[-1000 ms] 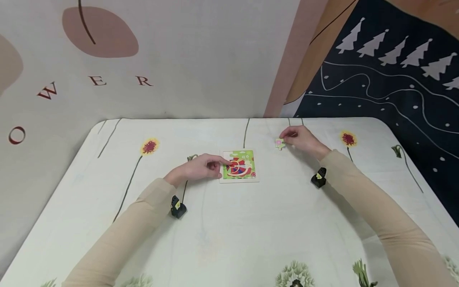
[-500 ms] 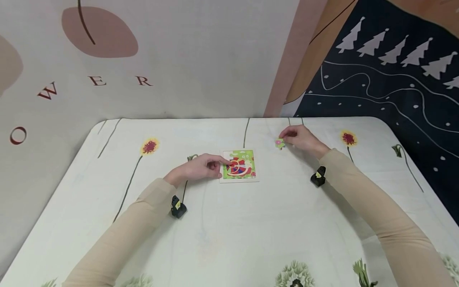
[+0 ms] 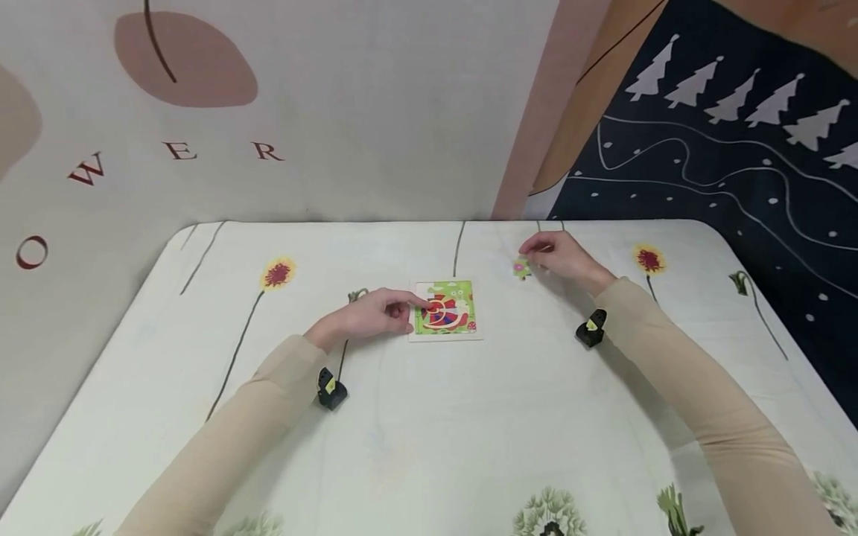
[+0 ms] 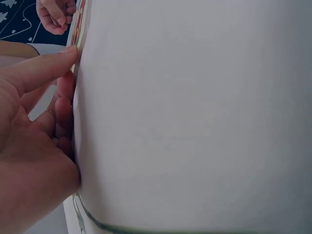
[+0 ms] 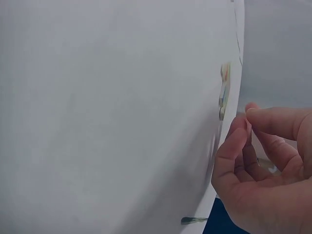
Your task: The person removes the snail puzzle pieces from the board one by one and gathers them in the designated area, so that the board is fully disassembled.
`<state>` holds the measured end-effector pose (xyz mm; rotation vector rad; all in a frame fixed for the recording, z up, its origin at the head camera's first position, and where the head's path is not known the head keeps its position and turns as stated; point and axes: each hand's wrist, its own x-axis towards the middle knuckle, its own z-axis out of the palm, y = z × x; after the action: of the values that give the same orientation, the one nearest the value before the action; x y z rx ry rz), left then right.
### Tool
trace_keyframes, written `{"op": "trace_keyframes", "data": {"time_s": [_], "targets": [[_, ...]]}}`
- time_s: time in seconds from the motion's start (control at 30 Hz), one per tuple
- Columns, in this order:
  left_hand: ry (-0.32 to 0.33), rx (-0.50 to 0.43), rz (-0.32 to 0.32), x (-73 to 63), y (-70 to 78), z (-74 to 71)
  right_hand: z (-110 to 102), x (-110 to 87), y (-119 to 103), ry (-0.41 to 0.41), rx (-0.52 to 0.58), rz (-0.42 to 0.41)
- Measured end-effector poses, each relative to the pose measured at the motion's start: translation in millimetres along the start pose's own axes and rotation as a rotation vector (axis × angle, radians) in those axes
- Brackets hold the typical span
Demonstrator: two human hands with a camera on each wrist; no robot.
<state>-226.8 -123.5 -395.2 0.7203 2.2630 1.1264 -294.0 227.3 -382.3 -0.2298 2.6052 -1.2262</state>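
In the head view, a small jigsaw puzzle (image 3: 446, 320) in a pale frame shows a red and blue snail-like picture on green. My left hand (image 3: 369, 316) rests at its left side, the straight index finger touching the picture and the other fingers bent below. A pale patch shows on the picture's right half. Farther right, a green puzzle piece (image 3: 522, 269) with a pink flower lies on the table. Just above it is my right hand (image 3: 559, 259). In the right wrist view, the thumb and curled fingers meet with nothing between them, apart from the puzzle piece (image 5: 224, 90).
A white, flower-printed cloth covers the table (image 3: 429, 432). Its far edge meets a pale printed wall hanging (image 3: 375, 112), with a dark tree-patterned cloth (image 3: 724, 171) on the right. Small black devices are strapped to both wrists.
My right hand has let go of the puzzle piece and lifted slightly away, leaving it on the table. My left hand stays in place on the puzzle.
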Motion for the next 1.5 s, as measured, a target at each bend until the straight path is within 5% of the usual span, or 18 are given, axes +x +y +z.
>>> {"op": "trace_keyframes", "data": {"time_s": [0.23, 0.53, 1.13, 1.5], "targets": [[0.06, 0.089, -0.019, -1.5, 4.3, 2.5, 0.4, -2.2, -3.3, 0.005, -0.01, 0.02], [0.103, 0.142, 0.047, 2.7, 9.2, 4.4, 6.6, -1.2, -9.0, -0.023, 0.05, 0.007], [0.062, 0.103, 0.059, 9.5, 4.0, 0.7, 42.9, -0.5, -37.2, -0.165, 0.06, -0.186], [0.039, 0.068, 0.05, 16.2, -2.3, 1.4, 68.0, 2.4, -54.9, -0.253, -0.003, -0.214]]}}
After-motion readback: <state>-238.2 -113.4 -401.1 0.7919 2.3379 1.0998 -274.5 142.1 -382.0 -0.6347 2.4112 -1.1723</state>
